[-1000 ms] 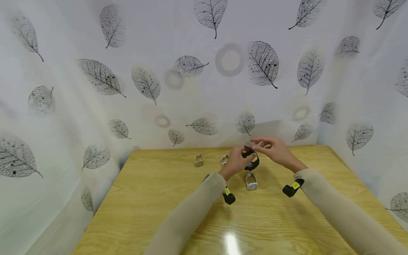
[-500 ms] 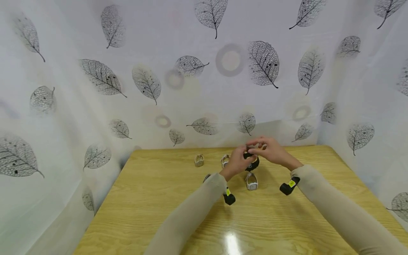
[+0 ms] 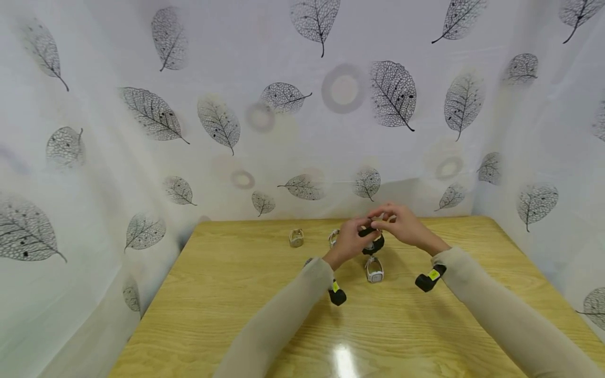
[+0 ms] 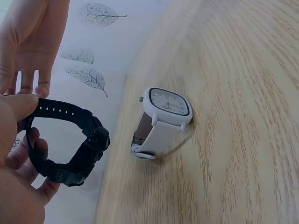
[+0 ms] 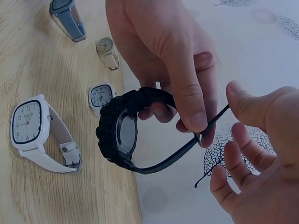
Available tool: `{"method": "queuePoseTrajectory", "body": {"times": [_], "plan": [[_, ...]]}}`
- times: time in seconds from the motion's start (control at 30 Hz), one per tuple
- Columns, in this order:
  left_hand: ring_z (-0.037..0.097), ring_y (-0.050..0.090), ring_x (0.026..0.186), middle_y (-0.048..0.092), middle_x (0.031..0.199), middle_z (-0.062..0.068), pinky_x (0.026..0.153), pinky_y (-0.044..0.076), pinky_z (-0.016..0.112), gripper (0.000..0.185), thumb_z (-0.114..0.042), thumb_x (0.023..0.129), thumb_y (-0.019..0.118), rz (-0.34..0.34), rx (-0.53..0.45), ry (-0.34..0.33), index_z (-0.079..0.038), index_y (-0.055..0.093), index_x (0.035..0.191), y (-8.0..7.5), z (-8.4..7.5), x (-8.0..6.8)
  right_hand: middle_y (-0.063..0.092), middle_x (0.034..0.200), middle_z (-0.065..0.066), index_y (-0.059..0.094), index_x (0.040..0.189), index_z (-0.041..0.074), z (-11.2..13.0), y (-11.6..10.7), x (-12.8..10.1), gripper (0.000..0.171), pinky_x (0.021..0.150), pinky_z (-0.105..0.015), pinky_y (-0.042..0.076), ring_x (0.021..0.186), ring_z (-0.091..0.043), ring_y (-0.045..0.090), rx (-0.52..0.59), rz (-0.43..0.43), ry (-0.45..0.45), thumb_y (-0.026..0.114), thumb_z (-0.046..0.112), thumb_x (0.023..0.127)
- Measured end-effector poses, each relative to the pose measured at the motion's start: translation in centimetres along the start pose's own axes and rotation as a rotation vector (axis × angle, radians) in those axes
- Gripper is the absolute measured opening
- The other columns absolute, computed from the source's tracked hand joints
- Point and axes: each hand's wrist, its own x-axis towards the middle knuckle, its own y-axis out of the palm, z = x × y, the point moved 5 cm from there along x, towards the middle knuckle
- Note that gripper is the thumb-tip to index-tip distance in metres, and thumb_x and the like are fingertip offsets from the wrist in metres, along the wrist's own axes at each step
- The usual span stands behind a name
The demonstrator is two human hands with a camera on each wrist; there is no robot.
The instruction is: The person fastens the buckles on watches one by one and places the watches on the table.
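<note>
Left hand (image 5: 163, 60): grip closed on the black watch (image 5: 124, 133), thumb and fingers pinching its strap; the watch hangs raised above the counter (image 3: 236, 304), near the far edge. Right hand (image 5: 261, 154): fingers loosely curled, tips at the free end of the same strap; whether it grasps the strap cannot be told. On the counter below stands a white square-faced watch (image 4: 163, 119); three more watches beyond, the blue-strapped watch (image 5: 67, 16) farthest

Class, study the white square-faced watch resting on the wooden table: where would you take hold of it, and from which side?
Pinch the white watch by its case edges, from above. It rests on its closed strap loop with the square dial tilted upward, so the flat sides are exposed and nothing crowds them.
</note>
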Motion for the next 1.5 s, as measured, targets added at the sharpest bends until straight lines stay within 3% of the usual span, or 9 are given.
{"method": "queuePoseTrajectory", "body": {"times": [0.2,0.43,0.7,0.87,1.0,1.27,1.5], "plan": [[0.007,0.066,0.109,0.075,0.117,-0.001,0.091,0.053,0.022,0.024,-0.022,0.096,0.076,-0.027,0.013,0.008,-0.013,0.077,0.118,-0.5,0.1,-0.4,0.067,0.122,-0.015,0.070,0.125,0.006,-1.4,-0.1,-0.3,0.026,0.088,-0.046,0.055,0.104,-0.030,0.066,0.099,-0.022,0.035,0.067,0.018,0.102],[0.004,0.065,0.096,0.073,0.117,-0.002,0.081,0.055,0.019,0.025,-0.024,0.095,0.077,-0.024,-0.006,-0.059,-0.016,0.078,0.119,-0.9,0.4,-1.0,0.070,0.120,-0.015,0.068,0.126,0.005,-2.2,0.2,-0.8,0.028,0.085,-0.032,0.057,0.105,-0.038,0.067,0.182,-0.043,0.079,0.067,0.020,0.102],[0.004,0.063,0.083,0.070,0.112,0.000,0.067,0.056,0.017,0.025,-0.022,0.095,0.077,-0.019,-0.042,-0.073,-0.015,0.077,0.119,-0.5,0.6,-1.2,0.071,0.117,-0.019,0.068,0.124,0.000,-2.4,0.5,-1.0,0.028,0.085,-0.030,0.059,0.100,-0.033,0.070,0.231,-0.094,0.062,0.069,0.017,0.101],[0.005,0.063,0.088,0.070,0.112,0.001,0.070,0.056,0.017,0.025,-0.022,0.096,0.076,-0.005,-0.022,-0.077,-0.014,0.077,0.119,-0.4,0.4,-1.1,0.071,0.116,-0.023,0.067,0.124,-0.003,-2.4,0.6,-1.1,0.030,0.083,-0.026,0.059,0.098,-0.028,0.071,0.233,-0.119,0.037,0.069,0.015,0.101],[0.007,0.065,0.094,0.070,0.114,0.003,0.073,0.055,0.016,0.026,-0.022,0.096,0.076,0.000,-0.010,-0.080,-0.012,0.076,0.120,-0.4,0.3,-1.1,0.069,0.118,-0.023,0.068,0.123,0.000,-2.3,0.5,-1.3,0.029,0.083,-0.026,0.059,0.098,-0.018,0.070,0.226,-0.134,0.042,0.069,0.018,0.101],[0.004,0.062,0.085,0.069,0.111,-0.001,0.067,0.056,0.017,0.026,-0.025,0.096,0.076,-0.004,-0.028,-0.107,-0.014,0.076,0.120,-0.5,0.5,-1.2,0.070,0.119,-0.018,0.067,0.126,0.005,-2.5,-0.1,-1.8,0.032,0.085,-0.026,0.058,0.101,-0.012,0.069,0.265,-0.176,0.067,0.067,0.025,0.102],[0.005,0.063,0.077,0.070,0.109,-0.003,0.058,0.054,0.020,0.027,-0.025,0.096,0.077,-0.019,-0.100,-0.074,-0.013,0.076,0.120,-0.6,0.6,-1.4,0.071,0.114,-0.007,0.064,0.128,0.000,-3.8,-0.5,-2.2,0.034,0.086,-0.026,0.059,0.098,-0.026,0.070,0.399,-0.209,0.102,0.064,0.023,0.104]]}}
